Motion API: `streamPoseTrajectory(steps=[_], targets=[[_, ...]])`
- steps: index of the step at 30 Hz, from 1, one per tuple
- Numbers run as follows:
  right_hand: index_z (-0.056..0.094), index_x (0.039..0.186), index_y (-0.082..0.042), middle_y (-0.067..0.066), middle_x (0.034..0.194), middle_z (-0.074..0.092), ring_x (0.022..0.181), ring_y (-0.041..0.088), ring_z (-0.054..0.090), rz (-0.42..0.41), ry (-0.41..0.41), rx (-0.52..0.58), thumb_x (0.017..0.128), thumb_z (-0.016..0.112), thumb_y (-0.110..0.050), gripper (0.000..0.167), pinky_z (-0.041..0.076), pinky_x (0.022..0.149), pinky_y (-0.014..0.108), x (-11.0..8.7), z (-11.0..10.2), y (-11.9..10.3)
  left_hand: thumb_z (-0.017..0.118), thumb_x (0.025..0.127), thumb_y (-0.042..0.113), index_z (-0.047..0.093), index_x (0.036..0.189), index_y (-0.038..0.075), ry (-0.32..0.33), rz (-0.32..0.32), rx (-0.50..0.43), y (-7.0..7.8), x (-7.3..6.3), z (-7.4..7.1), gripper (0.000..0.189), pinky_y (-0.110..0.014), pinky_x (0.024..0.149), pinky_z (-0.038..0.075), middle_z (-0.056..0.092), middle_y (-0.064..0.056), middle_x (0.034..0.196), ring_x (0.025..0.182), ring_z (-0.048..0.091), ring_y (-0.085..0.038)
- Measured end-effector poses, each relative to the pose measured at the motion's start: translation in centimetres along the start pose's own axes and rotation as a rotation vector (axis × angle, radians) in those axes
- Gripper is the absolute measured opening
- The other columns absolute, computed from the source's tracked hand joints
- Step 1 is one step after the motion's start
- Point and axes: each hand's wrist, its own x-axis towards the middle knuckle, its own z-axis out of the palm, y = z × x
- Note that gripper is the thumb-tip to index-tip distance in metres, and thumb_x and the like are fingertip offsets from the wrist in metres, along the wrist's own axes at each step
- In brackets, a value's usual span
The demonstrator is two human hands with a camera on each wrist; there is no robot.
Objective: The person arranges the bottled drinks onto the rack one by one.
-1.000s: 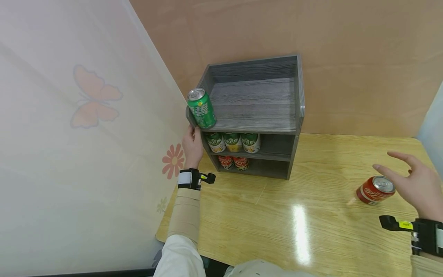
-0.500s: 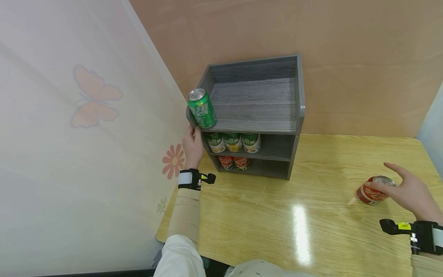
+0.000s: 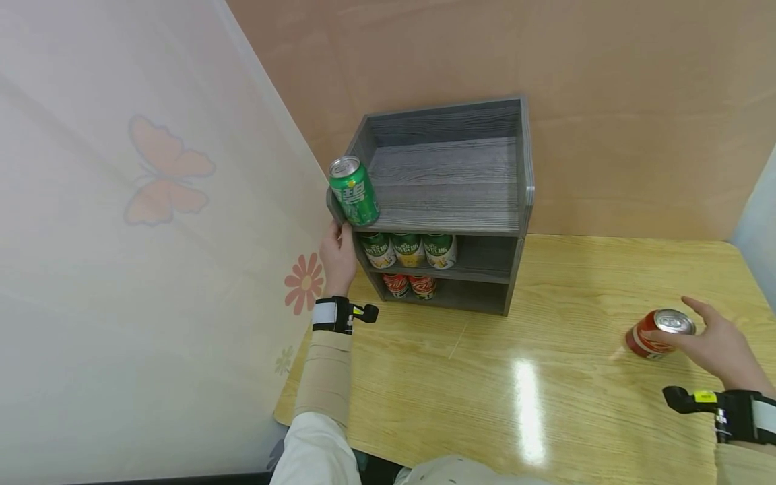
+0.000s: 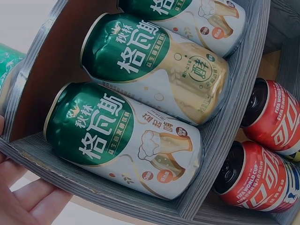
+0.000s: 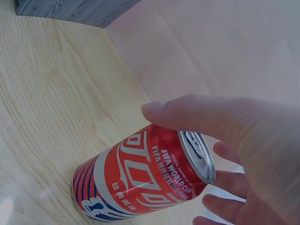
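Observation:
My left hand (image 3: 338, 261) grips the left side panel of a grey wooden shelf unit (image 3: 445, 182), thumb at the front edge and fingers along the outer face. Just above it, a green soda can (image 3: 354, 195) stands at the top tier's left front. My right hand (image 3: 724, 347) is around the upper part of a red cola can (image 5: 145, 173) that stands upright on the table. In the right wrist view the thumb (image 5: 187, 111) stretches across one side of the can near the lid, while the loosely bent fingers show beyond the lid on the other side.
Three green-and-white cans (image 4: 126, 140) line the middle tier from its left end. Two red cola cans (image 4: 258, 176) lie in view on the bottom tier. The wooden table (image 3: 576, 283) meets a brown backdrop (image 3: 636, 121) behind and a white wall (image 3: 121, 303) at left.
My right hand has come down beside the red cola can, its thumb passing in front of it and its index finger lowering. The left hand and the shelf unit have stayed put.

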Motion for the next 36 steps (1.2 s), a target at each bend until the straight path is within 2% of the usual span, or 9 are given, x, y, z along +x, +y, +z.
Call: streamPoseTrajectory(steps=[7,13,21,26,30,36], targets=[[0.005,0.155,0.013,0.054,0.144,0.014,0.124,0.076,0.019,-0.006,-0.009,0.051,0.099,0.065,-0.035,0.096,0.032,0.083,0.082,0.0,0.4,0.6,0.044,0.110,0.022,0.065,0.121,-0.001,-0.001,-0.003,0.004,0.1,0.0,-0.1,0.032,-0.042,0.101,0.050,0.066,-0.018,0.125,0.122,0.060,-0.026],[0.006,0.154,0.015,0.055,0.138,0.022,0.117,0.073,0.030,-0.007,-0.033,0.080,0.099,0.066,-0.032,0.094,0.038,0.081,0.079,0.4,1.2,1.3,0.044,0.110,0.023,0.065,0.117,-0.001,-0.001,0.000,0.014,0.1,0.0,0.0,0.032,-0.043,0.100,0.050,0.067,-0.018,0.123,0.121,0.061,-0.027],[0.018,0.148,0.021,0.054,0.129,0.033,0.109,0.069,0.040,-0.031,0.004,0.071,0.098,0.068,-0.027,0.086,0.044,0.076,0.074,0.8,2.0,2.1,0.044,0.110,0.023,0.063,0.111,-0.001,0.001,-0.001,0.013,0.1,0.0,0.0,0.030,-0.042,0.101,0.050,0.067,-0.018,0.118,0.121,0.060,-0.026],[0.020,0.148,0.021,0.054,0.128,0.034,0.109,0.069,0.040,-0.032,0.022,0.053,0.098,0.068,-0.022,0.081,0.045,0.076,0.072,0.6,2.0,1.9,0.045,0.110,0.022,0.062,0.106,-0.001,0.002,0.002,0.008,0.2,-0.1,0.0,0.028,-0.042,0.101,0.049,0.064,-0.019,0.102,0.118,0.062,-0.027],[0.020,0.150,0.018,0.054,0.129,0.033,0.110,0.069,0.040,-0.024,0.028,0.055,0.099,0.068,-0.024,0.082,0.045,0.075,0.071,0.4,2.0,1.7,0.044,0.110,0.022,0.061,0.103,0.000,0.005,0.005,0.010,0.1,-0.1,0.1,0.029,-0.043,0.101,0.049,0.062,-0.018,0.095,0.116,0.062,-0.027],[0.024,0.151,0.015,0.053,0.131,0.034,0.110,0.070,0.039,-0.040,0.061,0.062,0.097,0.071,-0.025,0.082,0.045,0.074,0.072,0.0,2.4,1.8,0.044,0.110,0.024,0.061,0.105,0.000,0.003,0.002,0.028,-0.1,0.1,0.1,0.029,-0.043,0.101,0.049,0.066,-0.018,0.106,0.119,0.061,-0.026]])
